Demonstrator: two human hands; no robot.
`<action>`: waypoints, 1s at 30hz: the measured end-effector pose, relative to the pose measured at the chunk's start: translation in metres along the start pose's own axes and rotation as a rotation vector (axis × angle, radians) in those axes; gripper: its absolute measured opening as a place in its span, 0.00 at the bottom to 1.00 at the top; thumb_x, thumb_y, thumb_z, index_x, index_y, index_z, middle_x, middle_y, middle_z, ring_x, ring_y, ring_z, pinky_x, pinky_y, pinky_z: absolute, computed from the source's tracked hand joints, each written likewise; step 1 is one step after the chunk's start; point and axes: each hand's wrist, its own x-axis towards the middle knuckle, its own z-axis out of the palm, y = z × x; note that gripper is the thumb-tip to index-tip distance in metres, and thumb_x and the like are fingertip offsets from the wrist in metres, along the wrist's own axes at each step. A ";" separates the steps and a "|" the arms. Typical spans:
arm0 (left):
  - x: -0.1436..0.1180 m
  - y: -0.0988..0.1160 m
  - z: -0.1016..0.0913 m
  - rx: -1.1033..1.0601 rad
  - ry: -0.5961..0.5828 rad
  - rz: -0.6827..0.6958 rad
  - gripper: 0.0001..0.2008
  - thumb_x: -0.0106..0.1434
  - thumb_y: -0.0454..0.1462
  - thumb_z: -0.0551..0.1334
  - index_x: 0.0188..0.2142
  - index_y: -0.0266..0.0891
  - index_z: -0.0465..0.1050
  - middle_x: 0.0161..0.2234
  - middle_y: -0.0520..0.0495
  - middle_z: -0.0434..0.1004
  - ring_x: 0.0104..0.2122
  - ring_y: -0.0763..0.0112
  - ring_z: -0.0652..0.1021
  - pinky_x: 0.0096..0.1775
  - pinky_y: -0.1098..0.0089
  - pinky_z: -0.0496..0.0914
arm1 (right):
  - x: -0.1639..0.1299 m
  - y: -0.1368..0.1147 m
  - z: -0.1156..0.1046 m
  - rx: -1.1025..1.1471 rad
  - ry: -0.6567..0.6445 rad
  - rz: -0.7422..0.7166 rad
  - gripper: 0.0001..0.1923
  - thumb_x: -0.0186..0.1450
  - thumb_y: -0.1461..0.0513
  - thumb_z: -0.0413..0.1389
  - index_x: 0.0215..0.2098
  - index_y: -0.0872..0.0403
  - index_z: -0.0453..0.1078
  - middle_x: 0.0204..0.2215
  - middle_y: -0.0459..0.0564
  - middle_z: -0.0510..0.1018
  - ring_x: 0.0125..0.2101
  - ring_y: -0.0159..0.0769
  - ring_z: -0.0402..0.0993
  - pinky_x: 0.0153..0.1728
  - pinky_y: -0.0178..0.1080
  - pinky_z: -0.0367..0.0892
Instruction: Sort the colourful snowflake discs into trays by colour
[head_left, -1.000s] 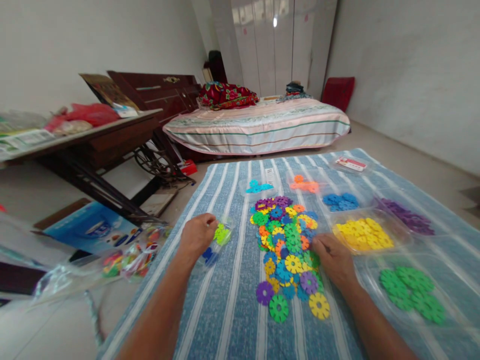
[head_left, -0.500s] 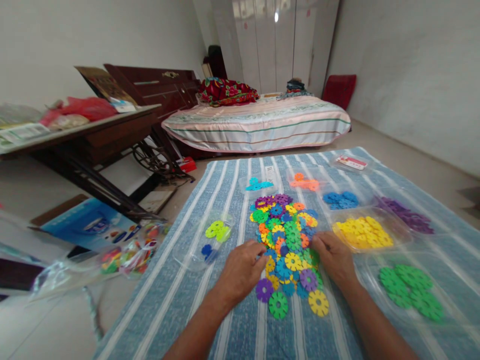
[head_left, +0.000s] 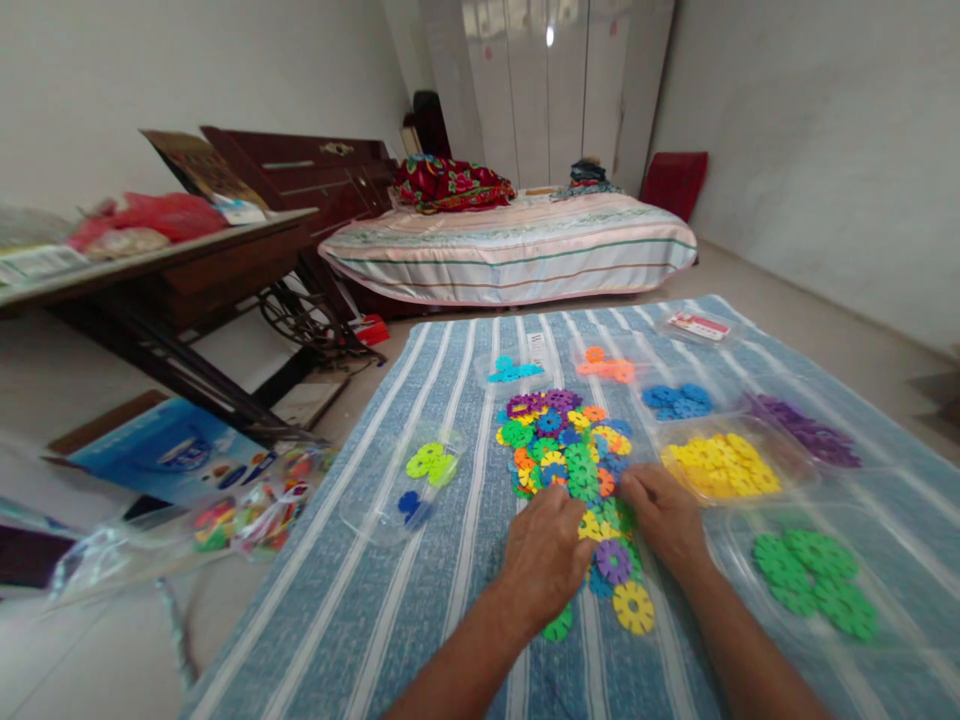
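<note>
Centrally on the blue striped cloth [head_left: 450, 620] lies a pile of mixed coloured discs [head_left: 574, 470]. Left hand [head_left: 544, 560] and right hand [head_left: 664, 515] rest palm-down on the pile's near edge; whether either grip holds a disc is hidden.

Bright, even daylight; glare on wardrobe [head_left: 555, 80]; edges stretched and slightly blurred.
</note>
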 end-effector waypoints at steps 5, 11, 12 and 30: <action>0.002 0.001 0.003 0.034 -0.034 0.011 0.10 0.59 0.40 0.58 0.40 0.39 0.69 0.42 0.46 0.69 0.44 0.63 0.70 0.45 0.65 0.67 | 0.000 0.001 0.001 0.003 0.002 0.010 0.16 0.63 0.54 0.48 0.27 0.53 0.71 0.29 0.49 0.74 0.33 0.36 0.70 0.37 0.38 0.65; 0.004 0.001 0.006 0.052 -0.039 0.022 0.09 0.60 0.39 0.58 0.39 0.38 0.69 0.41 0.45 0.70 0.43 0.63 0.70 0.45 0.65 0.67 | 0.000 0.001 0.001 0.006 -0.004 0.004 0.15 0.63 0.54 0.48 0.27 0.53 0.70 0.29 0.49 0.74 0.33 0.35 0.70 0.36 0.37 0.64; 0.004 0.001 0.006 0.054 -0.038 0.026 0.09 0.60 0.39 0.58 0.38 0.38 0.69 0.41 0.45 0.70 0.43 0.63 0.70 0.45 0.65 0.67 | 0.000 0.001 0.001 0.005 -0.002 0.003 0.15 0.63 0.54 0.48 0.27 0.53 0.70 0.29 0.49 0.74 0.33 0.35 0.70 0.36 0.37 0.64; 0.013 -0.014 0.002 -0.021 0.144 -0.023 0.15 0.66 0.36 0.46 0.31 0.39 0.68 0.30 0.48 0.72 0.33 0.70 0.73 0.36 0.71 0.64 | 0.001 0.001 0.002 -0.002 0.001 0.020 0.16 0.63 0.54 0.47 0.26 0.53 0.70 0.29 0.48 0.73 0.32 0.34 0.69 0.35 0.37 0.63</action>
